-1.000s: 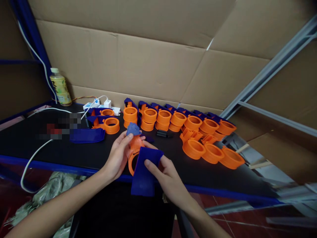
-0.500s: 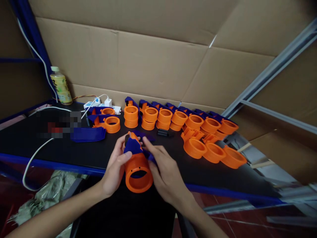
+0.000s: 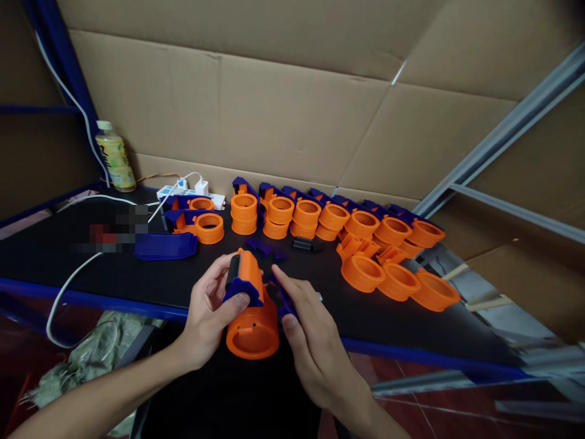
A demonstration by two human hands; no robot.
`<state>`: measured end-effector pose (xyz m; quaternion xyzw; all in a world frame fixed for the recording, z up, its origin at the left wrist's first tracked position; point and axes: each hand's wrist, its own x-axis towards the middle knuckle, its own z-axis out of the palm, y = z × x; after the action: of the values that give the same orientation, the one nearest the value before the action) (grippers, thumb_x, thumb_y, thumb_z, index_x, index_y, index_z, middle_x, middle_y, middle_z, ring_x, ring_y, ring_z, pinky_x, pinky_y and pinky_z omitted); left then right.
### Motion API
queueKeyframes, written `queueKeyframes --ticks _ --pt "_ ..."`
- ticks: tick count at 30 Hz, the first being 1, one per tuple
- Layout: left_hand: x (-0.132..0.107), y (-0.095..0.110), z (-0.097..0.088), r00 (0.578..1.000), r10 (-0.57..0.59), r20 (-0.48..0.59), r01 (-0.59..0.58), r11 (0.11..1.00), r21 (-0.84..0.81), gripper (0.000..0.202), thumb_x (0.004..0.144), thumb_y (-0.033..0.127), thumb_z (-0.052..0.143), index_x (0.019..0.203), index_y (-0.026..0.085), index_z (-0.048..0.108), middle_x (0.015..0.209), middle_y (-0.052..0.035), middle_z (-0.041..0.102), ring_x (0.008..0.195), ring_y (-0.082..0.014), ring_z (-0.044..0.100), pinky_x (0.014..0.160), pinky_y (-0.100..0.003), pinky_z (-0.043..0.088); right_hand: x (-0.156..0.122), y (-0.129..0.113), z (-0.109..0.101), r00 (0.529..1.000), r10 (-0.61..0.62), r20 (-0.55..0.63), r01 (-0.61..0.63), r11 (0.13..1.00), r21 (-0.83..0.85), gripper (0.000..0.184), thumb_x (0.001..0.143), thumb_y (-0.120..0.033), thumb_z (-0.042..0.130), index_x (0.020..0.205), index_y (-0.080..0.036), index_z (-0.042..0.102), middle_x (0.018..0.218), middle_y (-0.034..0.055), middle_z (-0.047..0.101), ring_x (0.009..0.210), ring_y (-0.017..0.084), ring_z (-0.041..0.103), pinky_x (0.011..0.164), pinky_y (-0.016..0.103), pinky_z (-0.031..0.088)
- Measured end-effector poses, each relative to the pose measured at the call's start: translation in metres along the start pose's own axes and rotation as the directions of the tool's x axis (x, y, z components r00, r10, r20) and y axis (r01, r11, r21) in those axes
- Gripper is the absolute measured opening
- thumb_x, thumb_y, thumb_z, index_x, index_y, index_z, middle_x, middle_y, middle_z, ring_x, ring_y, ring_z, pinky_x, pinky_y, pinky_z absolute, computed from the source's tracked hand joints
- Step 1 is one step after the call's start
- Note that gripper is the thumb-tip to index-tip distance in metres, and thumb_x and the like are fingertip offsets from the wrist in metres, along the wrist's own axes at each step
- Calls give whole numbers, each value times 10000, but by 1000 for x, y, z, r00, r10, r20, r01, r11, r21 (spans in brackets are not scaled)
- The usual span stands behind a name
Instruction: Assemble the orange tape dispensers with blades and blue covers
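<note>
My left hand [image 3: 203, 326] is closed around an orange plastic part [image 3: 260, 317] with a wide round collar facing me. A dark blue end plate [image 3: 240, 291] sits on the part under my left thumb, and a black strip [image 3: 233, 272] runs along its left side. To its right, my right hand [image 3: 315, 338] pinches a thin dark blue piece [image 3: 286, 300] between thumb and fingers. The piece is close beside the orange part; whether they touch I cannot tell. Small blue pieces [image 3: 258, 247] and a black block [image 3: 302, 244] lie on the black tabletop [image 3: 256, 421] beyond my hands.
Stacked orange-and-blue assemblies [image 3: 306, 213] line the back. Several orange rings [image 3: 363, 274] stand at the right, more assemblies [image 3: 210, 227] at the left. Flat blue plates [image 3: 165, 247], a power strip [image 3: 217, 200], white cables [image 3: 68, 286] and a bottle [image 3: 116, 160] are on the left side.
The orange part has tilted in my left hand, so its top and black strip show more. My right hand has drawn slightly right and away from it, with the blue piece now plainer to see.
</note>
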<state>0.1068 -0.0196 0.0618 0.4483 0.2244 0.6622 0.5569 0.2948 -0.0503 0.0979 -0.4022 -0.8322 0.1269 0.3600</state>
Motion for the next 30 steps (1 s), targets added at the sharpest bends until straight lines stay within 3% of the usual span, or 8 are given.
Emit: queueKeyframes --ticks 7,16,24,30 --pt "-3 9 2 999 6 48 -6 1000 5 536 800 315 771 1308 243 621 1123 -93 705 1065 -283 668 908 -353 540 7 -8 3 999 20 -31 -20 1000 9 684 1014 -344 500 1613 -277 176 1478 85 433 1352 231 453 1150 377 393" --pt "-4 11 3 992 99 81 -107 990 96 536 749 266 822 1262 249 667 1139 -69 744 1053 -254 699 923 -296 534 5 -4 0 999 -20 -46 25 994 102 621 1023 -407 484 1592 -280 268 1443 88 471 1319 237 480 1131 384 401" --pt "-5 18 8 995 50 89 -61 990 125 580 684 274 876 1222 251 659 1114 -65 732 1076 -278 683 927 -334 536 5 -2 -2 999 -15 -48 19 996 87 612 1006 -408 504 1574 -266 326 1412 110 510 1278 270 517 1089 427 434" --pt "-11 26 14 992 90 91 -112 953 282 715 577 204 938 1206 308 614 1099 -27 671 971 -232 668 827 -299 548 8 4 -7 999 41 10 -42 949 313 640 871 -474 709 1449 -281 511 1325 106 565 1190 272 573 1034 411 469"
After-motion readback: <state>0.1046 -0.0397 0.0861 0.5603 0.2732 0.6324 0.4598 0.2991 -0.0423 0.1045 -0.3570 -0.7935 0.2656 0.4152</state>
